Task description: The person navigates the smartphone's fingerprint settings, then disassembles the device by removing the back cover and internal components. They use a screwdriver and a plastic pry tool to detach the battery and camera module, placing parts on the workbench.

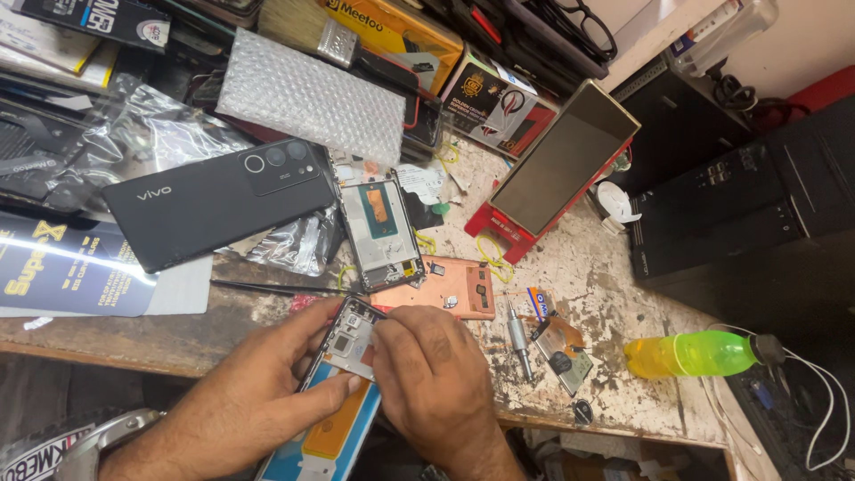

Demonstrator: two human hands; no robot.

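While steadying the opened phone (343,383): left hand (249,392) cupped, right hand (427,365) pinching.

Both hands meet low in the view, close together, fingertips nearly touching. The left hand (258,392) comes in from the lower left, palm turned inward, fingers (334,385) curled and thumb stretched forward along the top – a cradling grip, closed around what lies between thumb and fingers. The right hand (427,374) enters from below, knuckles up, its fingers (392,325) bunched and bent down in a pinch just ahead of the left thumb tip – the wrist runs straight back
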